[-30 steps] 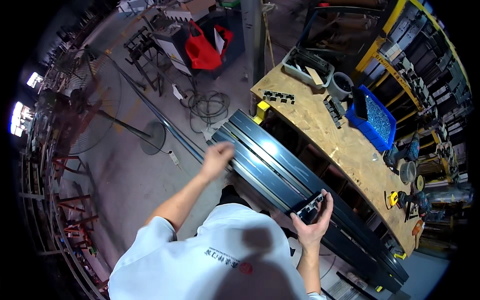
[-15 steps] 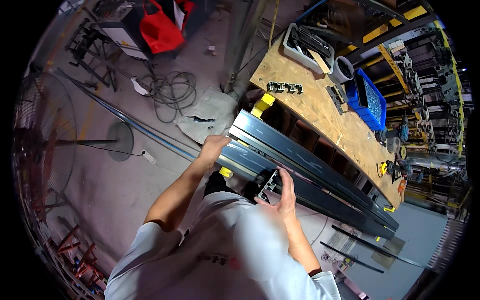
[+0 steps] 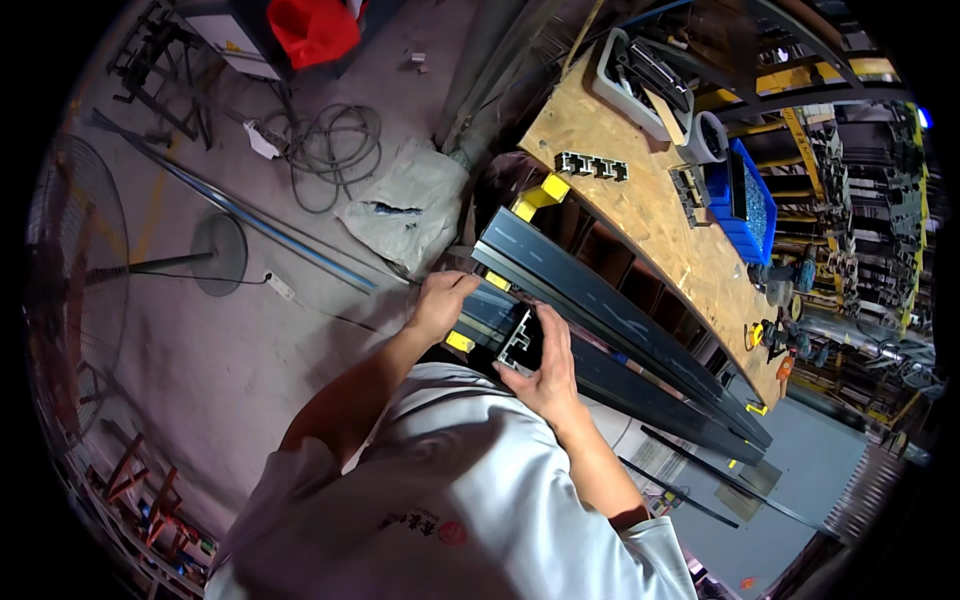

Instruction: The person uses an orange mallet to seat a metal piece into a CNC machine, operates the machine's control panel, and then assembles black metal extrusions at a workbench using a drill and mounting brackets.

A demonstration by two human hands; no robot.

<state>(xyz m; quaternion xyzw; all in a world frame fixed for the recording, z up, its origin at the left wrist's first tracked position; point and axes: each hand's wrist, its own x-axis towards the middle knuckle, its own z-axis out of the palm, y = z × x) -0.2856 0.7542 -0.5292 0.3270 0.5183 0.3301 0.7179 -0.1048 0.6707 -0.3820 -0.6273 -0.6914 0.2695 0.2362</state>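
Observation:
Two long dark metal profiles lie side by side in front of me: a far profile (image 3: 600, 310) and a near profile (image 3: 485, 312). My left hand (image 3: 440, 306) is closed on the left end of the near profile, its fingertips partly hidden. In my right hand (image 3: 550, 368) is a short profile block (image 3: 516, 342), black with a bright, stepped cut face. Thumb and fingers pinch it from opposite sides, over the near profile. Whether the block touches that profile I cannot tell. Yellow supports (image 3: 460, 342) show beside the near profile.
Beyond the profiles stands a wooden workbench (image 3: 670, 250). On it are similar cut blocks (image 3: 592, 166), a grey bin (image 3: 640, 90) of parts and a blue bin (image 3: 750, 215). A coiled cable (image 3: 335, 150), a grey sack (image 3: 405, 215) and a standing fan (image 3: 95, 280) are on the left.
My right hand has moved left with the block, closer to my left hand. The left hand stays at the profile's end. The whole view has shifted a little.

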